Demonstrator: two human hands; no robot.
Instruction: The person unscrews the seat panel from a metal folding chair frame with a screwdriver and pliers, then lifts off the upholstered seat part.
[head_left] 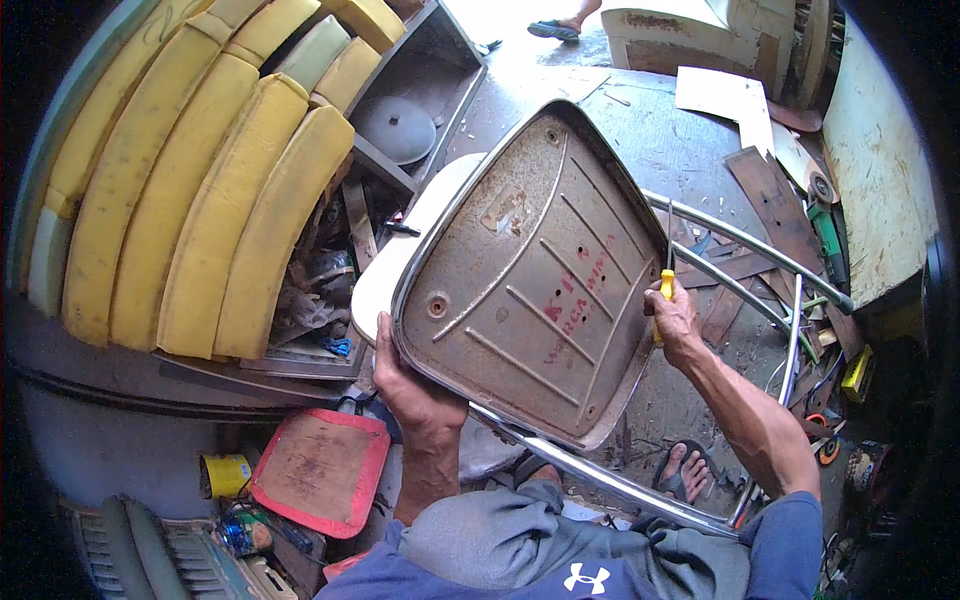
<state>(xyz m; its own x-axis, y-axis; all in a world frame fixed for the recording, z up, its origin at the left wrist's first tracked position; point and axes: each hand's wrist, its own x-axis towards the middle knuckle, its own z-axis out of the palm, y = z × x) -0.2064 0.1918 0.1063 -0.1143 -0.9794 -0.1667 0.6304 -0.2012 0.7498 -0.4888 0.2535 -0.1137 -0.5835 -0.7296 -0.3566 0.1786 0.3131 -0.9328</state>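
A brown, rusty metal seat pan (530,270) with raised ribs and faded red markings is tilted up in front of me. My left hand (412,388) grips its lower left edge, thumb on the rim and fingers hidden behind. In my right hand (678,325) is a screwdriver (666,288) with a yellow handle, its thin shaft pointing up alongside the pan's right rim. A white rounded piece (400,255) shows behind the pan's left side. The chrome tube frame (600,480) of a chair runs below the pan and off to the right.
Yellow curved cushions (190,190) are stacked at the left beside a shelf (385,170). A red-edged seat (320,470) lies at lower left. Wood scraps (770,210) and a green-bodied grinder (826,235) lie at the right. Another person's sandalled foot (556,30) is at the top.
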